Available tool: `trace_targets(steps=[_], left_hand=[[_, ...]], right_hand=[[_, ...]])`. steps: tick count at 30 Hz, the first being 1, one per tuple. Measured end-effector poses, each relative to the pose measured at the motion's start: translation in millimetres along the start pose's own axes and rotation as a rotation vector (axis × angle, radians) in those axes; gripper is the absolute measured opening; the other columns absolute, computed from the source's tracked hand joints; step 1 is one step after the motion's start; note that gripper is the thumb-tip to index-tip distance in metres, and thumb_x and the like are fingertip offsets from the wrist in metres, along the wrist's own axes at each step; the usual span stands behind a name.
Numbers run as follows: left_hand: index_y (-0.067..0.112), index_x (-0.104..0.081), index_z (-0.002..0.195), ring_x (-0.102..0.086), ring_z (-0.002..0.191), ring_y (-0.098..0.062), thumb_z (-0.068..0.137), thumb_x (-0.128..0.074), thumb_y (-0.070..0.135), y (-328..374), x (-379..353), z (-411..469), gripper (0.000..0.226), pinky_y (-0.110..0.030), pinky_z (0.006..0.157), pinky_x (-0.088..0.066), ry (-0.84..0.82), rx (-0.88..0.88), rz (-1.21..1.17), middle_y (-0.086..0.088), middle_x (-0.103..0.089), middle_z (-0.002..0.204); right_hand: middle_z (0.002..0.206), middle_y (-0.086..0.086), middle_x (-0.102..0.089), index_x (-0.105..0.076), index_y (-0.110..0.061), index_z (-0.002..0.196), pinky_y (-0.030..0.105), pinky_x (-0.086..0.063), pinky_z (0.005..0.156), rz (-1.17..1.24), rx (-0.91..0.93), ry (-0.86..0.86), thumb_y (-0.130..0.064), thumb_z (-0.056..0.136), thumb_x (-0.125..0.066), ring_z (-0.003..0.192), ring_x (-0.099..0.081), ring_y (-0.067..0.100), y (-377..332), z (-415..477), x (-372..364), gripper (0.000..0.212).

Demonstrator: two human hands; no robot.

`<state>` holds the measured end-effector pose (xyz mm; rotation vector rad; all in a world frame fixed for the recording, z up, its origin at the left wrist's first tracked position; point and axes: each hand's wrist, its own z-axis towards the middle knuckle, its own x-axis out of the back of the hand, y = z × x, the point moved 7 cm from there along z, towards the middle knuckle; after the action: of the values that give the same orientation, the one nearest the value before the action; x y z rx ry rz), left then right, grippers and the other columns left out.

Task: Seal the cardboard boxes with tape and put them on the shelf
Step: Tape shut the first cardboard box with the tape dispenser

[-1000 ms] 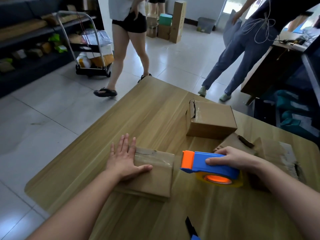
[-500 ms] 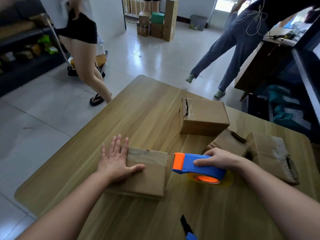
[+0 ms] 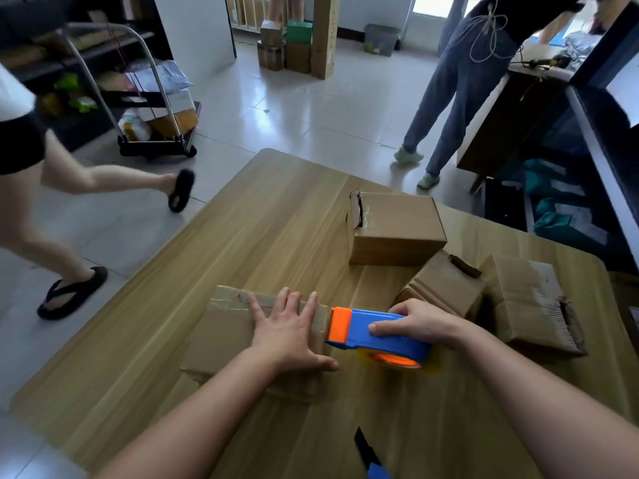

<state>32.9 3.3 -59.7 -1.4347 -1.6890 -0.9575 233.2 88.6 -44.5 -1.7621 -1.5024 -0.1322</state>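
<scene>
setting: a small packing and dispatch room – part stockroom, part workshop. indicators: dark shelving [image 3: 69,60] along the left wall holds packaged goods; a platform trolley [image 3: 155,143] loaded with parcels stands on the tiled floor [image 3: 311,115] beside it; cartons [image 3: 297,43] are stacked by the far wall near a grey bin [image 3: 382,38]. the wooden table [image 3: 276,219] in the foreground carries several cardboard boxes [image 3: 394,229] and a blue-and-orange tape dispenser [image 3: 377,335] – packing equipment.

Tape dispenser [image 3: 377,337] lies right of the flat box [image 3: 228,333]; three boxes [image 3: 394,229] behind.
</scene>
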Motion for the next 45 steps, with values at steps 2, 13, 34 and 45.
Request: trace_targets(steps=[2, 13, 34, 45], left_hand=[[0.029, 0.007, 0.152, 0.002, 0.147, -0.027, 0.065, -0.059, 0.077, 2.8, 4.0, 2.9, 0.12, -0.077, 0.103, 0.01, 0.022, 0.029, 0.0, -0.006, -0.011, 0.155], [0.049, -0.022, 0.143, -0.029, 0.13, -0.024, 0.041, -0.067, 0.066, -21.5, 62.4, -8.7, 0.113, -0.058, 0.111, -0.025, 0.12, -0.072, -0.721, -0.001, -0.034, 0.134], [0.03, -0.012, 0.15, -0.026, 0.134, -0.008, 0.054, -0.091, 0.045, -98.1, 62.4, -76.5, 0.125, -0.024, 0.111, -0.025, 0.252, -0.177, -0.944, 0.01, -0.021, 0.149], [0.041, -0.021, 0.14, -0.032, 0.13, -0.013, 0.042, -0.081, 0.067, -111.4, 61.1, -70.5, 0.117, -0.04, 0.112, -0.033, 0.157, -0.133, -0.869, 0.016, -0.028, 0.139]], right_hand=[[0.103, 0.0, -0.07, -0.069, -0.019, 0.107, 0.026, -0.051, 0.079, 0.008, 0.002, -0.003, -0.064, 0.08, -0.066, 0.094, -0.067, 0.016, -0.5, -2.1, -0.3, 0.053], [0.102, -0.003, -0.07, -0.07, -0.028, 0.103, 0.031, -0.053, 0.084, -0.025, 0.08, 0.064, -0.072, 0.065, -0.064, 0.092, -0.067, 0.014, -57.0, -56.1, 66.7, 0.058], [0.074, -0.001, -0.05, -0.05, -0.018, 0.071, 0.027, -0.036, 0.053, -0.525, 0.133, 0.151, -0.06, 0.082, -0.066, 0.062, -0.047, 0.014, -262.2, -72.1, 20.7, 0.047], [0.092, 0.002, -0.067, -0.064, -0.019, 0.09, 0.029, -0.048, 0.071, -0.459, 0.066, 0.132, -0.074, 0.072, -0.065, 0.078, -0.062, 0.016, -233.4, -77.6, 33.2, 0.058]])
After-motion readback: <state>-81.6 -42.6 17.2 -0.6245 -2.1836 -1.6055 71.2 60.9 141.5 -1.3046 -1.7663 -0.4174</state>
